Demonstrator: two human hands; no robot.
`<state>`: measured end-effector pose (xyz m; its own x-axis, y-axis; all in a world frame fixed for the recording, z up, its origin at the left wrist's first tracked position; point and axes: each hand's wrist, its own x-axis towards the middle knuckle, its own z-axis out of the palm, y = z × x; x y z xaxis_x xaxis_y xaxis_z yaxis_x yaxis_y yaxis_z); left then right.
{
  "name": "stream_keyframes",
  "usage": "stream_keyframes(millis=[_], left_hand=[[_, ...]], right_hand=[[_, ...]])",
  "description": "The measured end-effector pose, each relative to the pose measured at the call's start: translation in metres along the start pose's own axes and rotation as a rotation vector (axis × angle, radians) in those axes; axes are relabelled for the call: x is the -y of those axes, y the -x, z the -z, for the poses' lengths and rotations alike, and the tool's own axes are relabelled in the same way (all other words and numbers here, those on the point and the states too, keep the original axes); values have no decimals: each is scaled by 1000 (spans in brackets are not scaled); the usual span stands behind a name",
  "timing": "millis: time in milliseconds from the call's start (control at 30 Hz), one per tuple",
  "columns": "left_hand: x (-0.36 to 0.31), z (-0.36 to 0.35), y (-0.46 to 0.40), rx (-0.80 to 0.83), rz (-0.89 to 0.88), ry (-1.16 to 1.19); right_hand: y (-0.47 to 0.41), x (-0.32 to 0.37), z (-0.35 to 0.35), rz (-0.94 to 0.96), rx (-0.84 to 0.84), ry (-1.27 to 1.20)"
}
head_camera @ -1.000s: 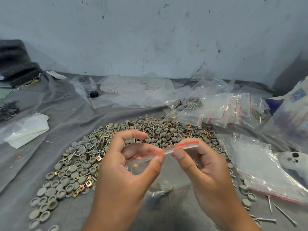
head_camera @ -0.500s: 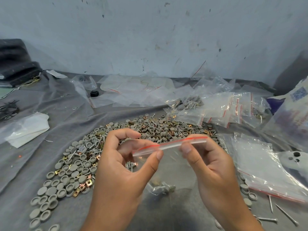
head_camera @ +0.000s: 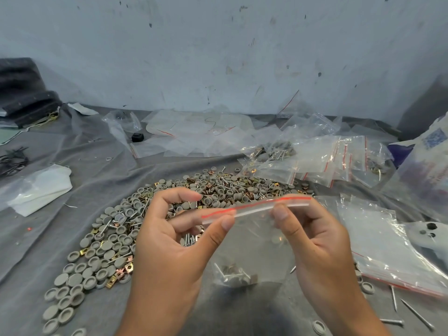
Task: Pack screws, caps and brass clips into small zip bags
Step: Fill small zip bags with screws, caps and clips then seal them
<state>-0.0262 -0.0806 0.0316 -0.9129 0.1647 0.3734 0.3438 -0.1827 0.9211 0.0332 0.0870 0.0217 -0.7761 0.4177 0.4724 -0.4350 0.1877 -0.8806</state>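
both hands pinching zip bag top

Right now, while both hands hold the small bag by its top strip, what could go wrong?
1. The left hand and right hand pinch only the red-lined zip strip. If part of it is not pressed shut, the screws and caps at the bag's bottom could fall out later.
2. The zip bag hangs over the loose pile of parts. Anything spilled would likely mix in and need recounting.
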Motion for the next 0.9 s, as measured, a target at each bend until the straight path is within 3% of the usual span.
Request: stream_keyframes(millis=[467,733,900], left_hand=[[-5,-1,-1,-64,51,38],[0,-1,-2,-34,2,19],[1,-1,2,91,-23,-7]], right_hand=[[2,7,-5,-11,5,-31],[5,12,-8,-27,41,-54],[4,13,-7,-53,51,-73]])
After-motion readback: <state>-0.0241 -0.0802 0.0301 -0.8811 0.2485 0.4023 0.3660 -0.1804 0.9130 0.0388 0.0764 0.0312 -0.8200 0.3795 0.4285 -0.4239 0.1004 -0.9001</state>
